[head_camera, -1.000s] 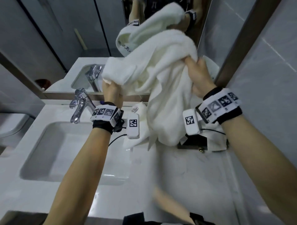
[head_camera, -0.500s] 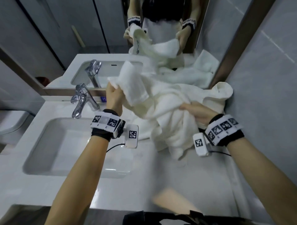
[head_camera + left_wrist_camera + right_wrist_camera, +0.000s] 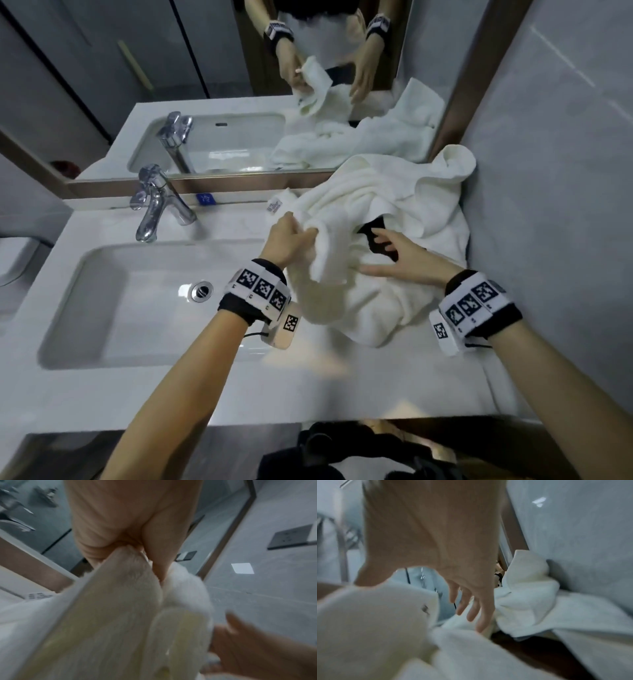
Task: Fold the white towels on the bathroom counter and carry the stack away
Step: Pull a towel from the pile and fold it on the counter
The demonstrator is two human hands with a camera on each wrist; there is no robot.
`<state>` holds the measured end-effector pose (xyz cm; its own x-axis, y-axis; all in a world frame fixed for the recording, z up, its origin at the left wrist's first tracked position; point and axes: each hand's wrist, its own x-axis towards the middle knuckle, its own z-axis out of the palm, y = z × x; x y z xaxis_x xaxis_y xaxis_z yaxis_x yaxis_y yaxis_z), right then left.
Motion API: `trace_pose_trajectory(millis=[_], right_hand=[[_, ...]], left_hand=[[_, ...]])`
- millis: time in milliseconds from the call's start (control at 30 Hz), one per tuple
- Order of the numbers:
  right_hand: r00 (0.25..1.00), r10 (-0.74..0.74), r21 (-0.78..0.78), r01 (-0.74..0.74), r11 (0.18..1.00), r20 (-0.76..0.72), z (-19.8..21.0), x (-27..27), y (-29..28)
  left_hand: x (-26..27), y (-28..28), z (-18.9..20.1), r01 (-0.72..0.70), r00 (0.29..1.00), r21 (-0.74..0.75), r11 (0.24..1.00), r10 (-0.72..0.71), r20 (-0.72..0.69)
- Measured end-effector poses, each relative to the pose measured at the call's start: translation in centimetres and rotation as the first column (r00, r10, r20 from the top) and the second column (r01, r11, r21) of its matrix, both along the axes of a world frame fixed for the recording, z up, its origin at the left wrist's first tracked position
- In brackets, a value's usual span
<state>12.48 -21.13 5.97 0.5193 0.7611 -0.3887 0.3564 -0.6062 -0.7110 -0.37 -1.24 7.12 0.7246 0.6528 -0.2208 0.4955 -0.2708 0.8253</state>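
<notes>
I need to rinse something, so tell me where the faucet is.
In the head view the faucet stands at the back rim of the sink, just below the mirror, left of the left hand and the white towels.

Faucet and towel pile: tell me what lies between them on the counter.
Head view: only bare counter separates the faucet from the towel pile.

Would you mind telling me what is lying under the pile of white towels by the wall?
A dark object shows through a gap in the white towels, near the open right hand. The towels cover the rest, so I cannot tell what it is.
</notes>
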Motion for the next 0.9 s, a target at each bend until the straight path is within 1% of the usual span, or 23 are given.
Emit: trace_pose_trajectory(millis=[33, 67, 100, 133, 200, 267, 300, 333, 400, 433, 467, 500, 533, 567, 600, 667, 700, 767, 833, 900], right_hand=[[0.995, -0.041, 0.111, 0.051, 0.993, -0.094, 0.5, -0.3, 0.4], [0.98, -0.07, 0.177, 0.103, 0.979, -0.185, 1.0, -0.7, 0.8], [0.963, -0.1, 0.209, 0.155, 0.966, -0.25, 1.2, -1.2, 1.2], [0.953, -0.121, 0.236, 0.189, 0.953, -0.277, 1.2, -1.5, 1.4], [0.949, -0.172, 0.281, 0.246, 0.927, -0.265, 0.8, -1.8, 1.2], [0.94, -0.236, 0.248, 0.297, 0.922, -0.248, 0.5, -1.4, -0.1], [0.941, -0.258, 0.223, 0.305, 0.926, -0.218, 0.4, -1.0, -0.9], [0.946, -0.278, 0.19, 0.307, 0.933, -0.164, 0.4, -0.4, -1.9], [0.953, -0.303, 0.087, 0.301, 0.95, 0.01, 0.2, 0.7, -3.9], [0.953, -0.288, 0.011, 0.288, 0.957, 0.097, 0.0, 1.2, -4.7], [0.957, -0.243, -0.096, 0.259, 0.961, 0.156, -0.1, 1.6, -5.4], [0.97, -0.164, -0.212, 0.201, 0.956, 0.178, -0.2, 1.9, -5.9], [0.983, -0.067, -0.335, 0.122, 0.934, 0.171, -0.1, 1.9, -6.2], [0.989, 0.026, -0.436, 0.041, 0.899, 0.146, -0.3, 2.0, -6.3], [0.989, 0.092, -0.509, -0.019, 0.86, 0.119, -0.4, 2.0, -6.2], [0.979, 0.184, -0.587, -0.096, 0.804, 0.092, -0.5, 1.8, -6.0], [0.974, 0.209, -0.608, -0.114, 0.786, 0.087, -0.8, 1.8, -5.9], [0.976, 0.202, -0.606, -0.11, 0.787, 0.085, -1.1, 1.7, -5.8], [0.974, 0.186, -0.518, -0.095, 0.85, 0.127, -1.5, 1.8, -5.8], [0.948, 0.2, -0.379, -0.095, 0.921, 0.247, -2.1, 2.0, -6.0]], left_hand=[[0.2, -0.7, 0.0, 0.026, 1.0, 0.013, 1.0, -0.026, -0.011], [0.4, -1.4, 0.1, 0.057, 0.998, -0.004, 0.998, -0.057, -0.021], [0.5, -2.0, 0.2, 0.089, 0.995, -0.049, 0.995, -0.091, -0.027], [0.5, -2.5, 0.4, 0.118, 0.992, -0.112, 0.987, -0.123, -0.034], [0.4, -2.9, 0.7, 0.187, 0.98, -0.22, 0.957, -0.197, -0.025], [-0.1, -2.3, 0.7, 0.268, 0.961, -0.275, 0.923, -0.275, 0.015], [-0.5, -1.7, 0.6, 0.29, 0.956, -0.298, 0.91, -0.291, 0.044], [-0.9, -1.1, 0.5, 0.291, 0.956, -0.323, 0.901, -0.286, 0.065], [-1.7, 0.5, 0.0, 0.24, 0.971, -0.346, 0.907, -0.231, 0.068], [-1.9, 1.4, -0.5, 0.19, 0.982, -0.33, 0.925, -0.184, 0.05], [-2.0, 2.3, -1.1, 0.138, 0.99, -0.3, 0.944, -0.138, 0.019], [-2.0, 3.0, -1.8, 0.095, 0.994, -0.264, 0.96, -0.107, -0.029], [-1.8, 3.6, -2.6, 0.08, 0.991, -0.219, 0.973, -0.101, -0.089], [-1.7, 3.9, -3.2, 0.109, 0.978, -0.154, 0.982, -0.134, -0.16], [-1.5, 3.9, -3.9, 0.173, 0.953, -0.083, 0.981, -0.188, -0.237], [-1.2, 3.4, -5.0, 0.318, 0.881, 0.025, 0.948, -0.286, -0.376], [-1.0, 2.8, -5.4, 0.384, 0.846, 0.054, 0.922, -0.328, -0.421], [-0.6, 1.6, -6.2, 0.487, 0.806, 0.088, 0.869, -0.409, -0.428], [0.0, 0.2, -6.9, 0.53, 0.82, 0.114, 0.84, -0.474, -0.322], [0.6, -1.2, -7.2, 0.547, 0.836, 0.196, 0.814, -0.523, -0.163]])
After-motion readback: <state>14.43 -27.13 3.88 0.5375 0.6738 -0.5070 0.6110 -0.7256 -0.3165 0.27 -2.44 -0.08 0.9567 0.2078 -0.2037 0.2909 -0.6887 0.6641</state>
